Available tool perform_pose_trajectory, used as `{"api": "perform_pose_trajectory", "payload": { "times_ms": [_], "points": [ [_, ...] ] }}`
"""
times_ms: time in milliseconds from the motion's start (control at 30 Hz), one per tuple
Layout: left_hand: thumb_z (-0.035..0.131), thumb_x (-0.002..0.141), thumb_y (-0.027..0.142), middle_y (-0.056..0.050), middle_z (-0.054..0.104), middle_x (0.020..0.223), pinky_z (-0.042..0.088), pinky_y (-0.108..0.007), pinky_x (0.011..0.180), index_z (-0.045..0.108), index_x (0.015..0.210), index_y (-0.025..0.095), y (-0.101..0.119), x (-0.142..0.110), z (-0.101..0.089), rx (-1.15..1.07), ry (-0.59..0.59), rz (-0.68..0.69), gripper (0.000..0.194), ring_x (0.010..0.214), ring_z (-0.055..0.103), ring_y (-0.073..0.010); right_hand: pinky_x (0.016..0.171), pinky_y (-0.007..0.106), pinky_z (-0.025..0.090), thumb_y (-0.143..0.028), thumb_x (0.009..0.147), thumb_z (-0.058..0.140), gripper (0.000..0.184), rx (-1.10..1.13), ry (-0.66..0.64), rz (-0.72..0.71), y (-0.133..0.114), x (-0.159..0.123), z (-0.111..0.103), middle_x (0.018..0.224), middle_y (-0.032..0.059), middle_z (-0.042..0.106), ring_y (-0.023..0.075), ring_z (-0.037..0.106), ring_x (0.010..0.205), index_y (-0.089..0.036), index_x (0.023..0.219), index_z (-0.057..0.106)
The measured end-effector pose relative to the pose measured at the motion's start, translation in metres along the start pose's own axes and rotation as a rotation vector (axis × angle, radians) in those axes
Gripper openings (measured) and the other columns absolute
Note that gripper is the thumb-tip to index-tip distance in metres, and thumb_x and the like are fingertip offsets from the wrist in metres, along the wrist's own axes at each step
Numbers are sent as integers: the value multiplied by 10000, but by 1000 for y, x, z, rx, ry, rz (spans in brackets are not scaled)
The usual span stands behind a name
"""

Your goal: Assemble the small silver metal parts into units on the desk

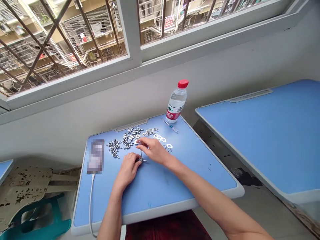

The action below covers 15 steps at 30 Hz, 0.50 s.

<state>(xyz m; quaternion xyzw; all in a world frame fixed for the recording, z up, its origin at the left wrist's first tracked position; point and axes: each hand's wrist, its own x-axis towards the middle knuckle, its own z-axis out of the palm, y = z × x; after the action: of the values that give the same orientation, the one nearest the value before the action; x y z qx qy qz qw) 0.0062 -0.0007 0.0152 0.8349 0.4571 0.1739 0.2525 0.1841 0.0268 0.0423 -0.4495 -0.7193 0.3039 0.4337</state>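
On the blue desk, the fingers of my left hand (130, 164) pinch a small metal fitting (142, 160) against the top. My right hand (154, 149) grips the clear handle of a screwdriver (141, 153). Its thin shaft points straight down, the tip at the fitting. Beyond my hands lie several similar metal fittings (128, 145) in loose groups. Flat metal plates with holes (169, 146) and dark rings (169, 150) are just past my right hand. My fingers hide part of the handle and of the fitting.
A water bottle (177, 101) with a red cap stands at the far right corner, a second screwdriver (171, 126) beside it. On the left lies a phone (95, 156) with a white cable (91, 200). Another blue desk (270, 133) is to the right.
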Motion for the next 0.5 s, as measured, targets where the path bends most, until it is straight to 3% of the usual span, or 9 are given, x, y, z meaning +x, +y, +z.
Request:
{"api": "perform_pose_trajectory", "payload": {
  "times_ms": [167, 500],
  "points": [
    [460, 927, 184, -41, 602, 942, 425, -368, 816, 540, 963, 211, -2, 3, 5, 78, 67, 2, 92, 896, 538, -218, 626, 249, 434, -171, 875, 546, 100, 31, 5, -29, 2, 0, -3, 673, -17, 618, 134, 546, 613, -202, 909, 635],
    [522, 923, 152, -49, 628, 965, 406, -367, 809, 543, 991, 206, -7, 6, 12, 251, 182, 28, 89, 937, 550, -225, 792, 302, 485, -74, 889, 479, 240, -22, -148, -189, 3, -4, -11, 881, 46, 708, 182, 628, 866, -205, 1001, 646]
  ]
}}
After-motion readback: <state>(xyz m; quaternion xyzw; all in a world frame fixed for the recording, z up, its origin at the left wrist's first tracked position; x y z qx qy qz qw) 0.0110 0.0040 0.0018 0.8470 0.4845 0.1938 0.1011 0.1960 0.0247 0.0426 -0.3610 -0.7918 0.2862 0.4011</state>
